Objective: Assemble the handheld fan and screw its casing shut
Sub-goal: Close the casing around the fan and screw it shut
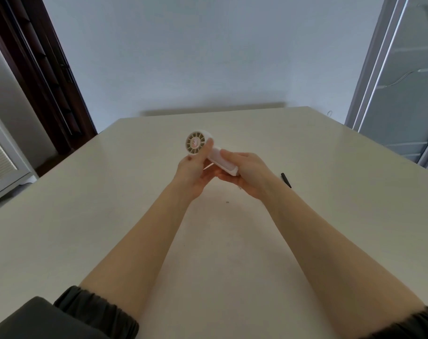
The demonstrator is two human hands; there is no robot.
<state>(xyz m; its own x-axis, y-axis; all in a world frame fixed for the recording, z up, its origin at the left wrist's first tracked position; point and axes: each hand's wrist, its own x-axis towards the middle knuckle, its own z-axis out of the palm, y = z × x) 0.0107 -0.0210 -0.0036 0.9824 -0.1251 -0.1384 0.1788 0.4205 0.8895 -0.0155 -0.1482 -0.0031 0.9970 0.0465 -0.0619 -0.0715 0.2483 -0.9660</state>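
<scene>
Both forearms reach out over the pale table [305,216], hands meeting above it. The left hand [192,173] grips the white fan [209,152] just under its round vaned head; the right hand [247,173] wraps the handle. A tiny dark speck, possibly a screw [227,202], lies below them.
</scene>
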